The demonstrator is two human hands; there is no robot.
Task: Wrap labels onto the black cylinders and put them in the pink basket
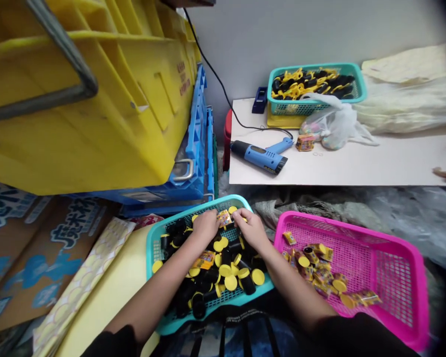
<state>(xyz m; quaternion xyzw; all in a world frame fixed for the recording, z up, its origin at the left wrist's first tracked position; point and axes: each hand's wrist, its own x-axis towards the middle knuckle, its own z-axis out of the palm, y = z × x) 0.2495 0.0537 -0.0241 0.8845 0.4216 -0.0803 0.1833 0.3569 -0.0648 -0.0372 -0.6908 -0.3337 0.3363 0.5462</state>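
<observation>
Over a turquoise basket (pixel 241 200), my left hand (pixel 206 227) is closed, pinching a printed orange-and-yellow wrapper sleeve (pixel 224 218). At the sleeve's right end, the fingers of my right hand (pixel 250 229) are pinched around a small yellow-capped container (pixel 232 210); its body is mostly hidden. Below both hands, the basket holds many small black containers (pixel 247 283) with round yellow lids. A flat stack of printed sleeves (pixel 205 259) lies among them, partly behind my left forearm.
To the right, a pink basket (pixel 397 243) holds sleeved containers (pixel 323 272). A blue heat gun (pixel 262 157) lies on the white table (pixel 342 168), beside a plastic bag (pixel 338 121) and a second turquoise basket (pixel 282 106) of black-and-yellow parts. Yellow (pixel 144 114) and blue crates (pixel 196 144) stand left.
</observation>
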